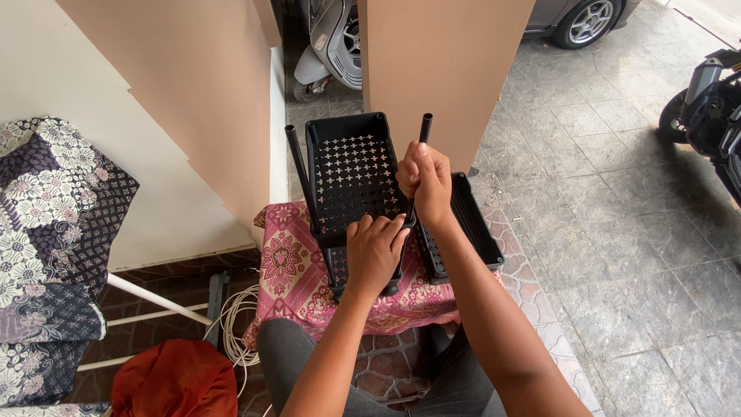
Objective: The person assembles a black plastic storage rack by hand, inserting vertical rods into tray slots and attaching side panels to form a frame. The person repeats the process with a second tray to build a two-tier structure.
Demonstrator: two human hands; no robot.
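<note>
A black moulded-plastic rectangular tray (351,174), its floor pierced with rows of small cross-shaped holes and its rim rounded, stands tilted at the middle of the view on a table covered by a pink floral patterned cloth (289,266). The left hand (376,251) lies curled over the tray's near edge at 6 o'clock, fingers bent down over the rim. The right hand (424,181) is wrapped tight around a slim black round rod (424,130) at the tray's 3 o'clock corner; only the rod's top end shows above the fist. A second black rod of the same kind (297,166) rises along the tray's 9 o'clock side. A second black plastic tray (471,224) lies just beside the first at 4 o'clock, its near half hidden by the right forearm. Whether the held rod sits in a socket cannot be made out. At 7 o'clock lie a coiled white cable (231,324) and a rust-red cloth bundle (174,378), cut off by the bottom edge.
</note>
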